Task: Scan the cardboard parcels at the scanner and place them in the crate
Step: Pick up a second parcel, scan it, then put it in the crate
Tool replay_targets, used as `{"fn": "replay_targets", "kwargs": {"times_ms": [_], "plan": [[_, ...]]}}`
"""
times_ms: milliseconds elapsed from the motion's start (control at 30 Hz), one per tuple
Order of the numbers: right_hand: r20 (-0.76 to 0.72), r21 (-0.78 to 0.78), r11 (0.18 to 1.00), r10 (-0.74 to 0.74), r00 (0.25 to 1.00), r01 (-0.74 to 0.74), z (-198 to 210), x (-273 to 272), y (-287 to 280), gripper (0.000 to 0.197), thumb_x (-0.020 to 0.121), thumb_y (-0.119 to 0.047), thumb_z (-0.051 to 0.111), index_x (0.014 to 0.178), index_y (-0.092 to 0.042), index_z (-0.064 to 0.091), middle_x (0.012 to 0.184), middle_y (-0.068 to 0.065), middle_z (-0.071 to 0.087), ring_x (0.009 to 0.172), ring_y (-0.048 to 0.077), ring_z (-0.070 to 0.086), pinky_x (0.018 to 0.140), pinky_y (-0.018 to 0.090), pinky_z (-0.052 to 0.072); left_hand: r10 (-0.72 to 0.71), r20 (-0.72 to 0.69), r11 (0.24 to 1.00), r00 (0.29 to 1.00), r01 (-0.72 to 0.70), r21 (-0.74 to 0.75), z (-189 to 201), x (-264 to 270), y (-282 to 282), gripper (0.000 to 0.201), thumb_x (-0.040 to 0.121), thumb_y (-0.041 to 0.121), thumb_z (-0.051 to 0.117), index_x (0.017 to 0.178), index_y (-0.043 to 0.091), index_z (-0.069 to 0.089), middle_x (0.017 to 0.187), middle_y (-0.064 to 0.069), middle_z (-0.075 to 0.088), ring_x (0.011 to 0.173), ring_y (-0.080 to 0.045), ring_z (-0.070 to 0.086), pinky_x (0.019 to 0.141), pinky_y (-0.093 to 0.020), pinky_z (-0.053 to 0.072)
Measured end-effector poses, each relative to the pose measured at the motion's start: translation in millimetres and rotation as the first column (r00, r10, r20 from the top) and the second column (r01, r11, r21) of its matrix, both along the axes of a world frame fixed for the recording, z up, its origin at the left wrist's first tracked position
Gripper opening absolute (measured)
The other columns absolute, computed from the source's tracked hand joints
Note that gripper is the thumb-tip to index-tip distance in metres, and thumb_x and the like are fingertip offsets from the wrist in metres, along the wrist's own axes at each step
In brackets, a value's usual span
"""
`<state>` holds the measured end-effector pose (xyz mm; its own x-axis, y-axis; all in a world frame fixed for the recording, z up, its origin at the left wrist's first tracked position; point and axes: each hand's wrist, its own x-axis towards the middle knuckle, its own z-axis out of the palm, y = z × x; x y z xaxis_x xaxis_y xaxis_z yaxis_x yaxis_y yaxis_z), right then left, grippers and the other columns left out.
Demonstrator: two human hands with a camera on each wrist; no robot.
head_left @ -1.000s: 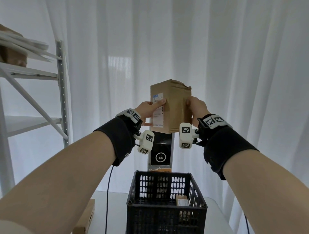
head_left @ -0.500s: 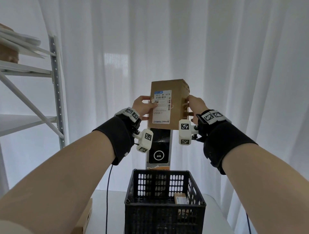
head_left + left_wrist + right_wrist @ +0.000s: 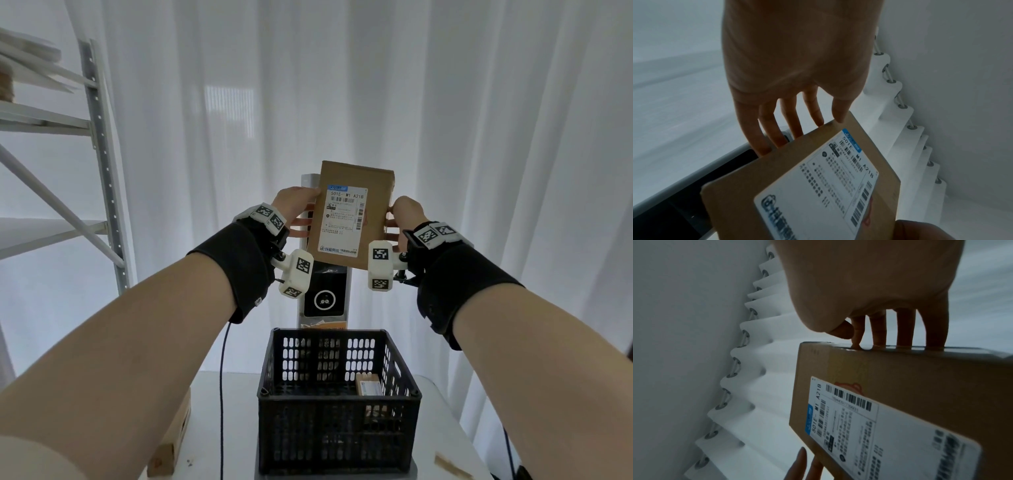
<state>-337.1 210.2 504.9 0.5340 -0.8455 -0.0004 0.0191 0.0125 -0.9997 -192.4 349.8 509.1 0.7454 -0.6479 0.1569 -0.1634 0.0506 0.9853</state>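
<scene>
A brown cardboard parcel [image 3: 352,212] with a white shipping label is held upright in front of the tall scanner post [image 3: 325,298], its label facing me. My left hand [image 3: 301,214] grips its left edge, thumb on the front and fingers behind. My right hand [image 3: 397,219] grips the right edge the same way. In the left wrist view the fingers [image 3: 777,129] slip behind the parcel [image 3: 807,186]. In the right wrist view the fingers [image 3: 900,331] press on the parcel's [image 3: 900,402] side face. The black crate [image 3: 339,428] stands below, with one small parcel [image 3: 368,389] inside.
A grey metal shelf rack [image 3: 99,154] stands at the left. A long cardboard box [image 3: 174,431] lies on the white table [image 3: 236,411] left of the crate, beside a dark cable [image 3: 222,394]. White curtains hang behind.
Both hands have turned the parcel so its label, first angled to the left, now faces me flat. It sits slightly lower against the scanner post.
</scene>
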Motion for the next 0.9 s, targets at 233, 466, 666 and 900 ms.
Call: {"fn": "replay_targets", "kwargs": {"times_ms": [233,466,666,900], "plan": [[-0.070,-0.014,1.000,0.016,0.997,-0.017,-46,16,-3,0.038,0.096,-0.019,0.032,0.129,-0.014,0.050,0.111,0.007,0.049,0.097,0.026,0.052,0.085,0.043,0.050,-0.030,-0.107,0.998,0.994,0.036,0.058,-40,15,-2,0.030,0.089,0.048,0.061,0.102,0.022,0.069,0.097,0.002,0.072,0.096,-0.021,0.069,0.092,-0.040,0.056],[-0.058,0.193,0.981,0.001,0.998,0.010,-103,35,1,0.036,0.089,-0.017,0.029,0.105,-0.014,0.062,0.094,0.006,0.064,0.072,0.022,0.061,0.062,0.030,0.050,-0.032,-0.176,0.993,0.984,0.050,0.102,-98,40,-5,0.044,0.087,0.050,0.067,0.123,0.026,0.061,0.114,-0.002,0.070,0.105,-0.025,0.068,0.079,-0.033,0.054],[-0.113,0.241,0.970,-0.003,0.994,0.030,-149,53,-18,0.032,0.089,-0.022,0.030,0.094,-0.015,0.061,0.093,0.005,0.064,0.073,0.023,0.060,0.066,0.030,0.046,-0.035,-0.300,0.980,0.953,0.092,0.179,-149,59,-15,0.045,0.087,0.051,0.066,0.124,0.026,0.065,0.114,-0.001,0.070,0.104,-0.024,0.068,0.078,-0.034,0.057],[-0.290,0.189,0.982,0.058,0.955,-0.002,-224,91,-79,0.020,0.096,-0.025,0.033,0.094,-0.019,0.052,0.106,0.005,0.055,0.082,0.023,0.057,0.094,0.044,0.050,0.011,-0.363,0.956,0.932,0.097,0.277,-213,86,-62,0.044,0.085,0.048,0.068,0.122,0.025,0.064,0.110,-0.002,0.071,0.099,-0.023,0.071,0.088,-0.038,0.058]]}}
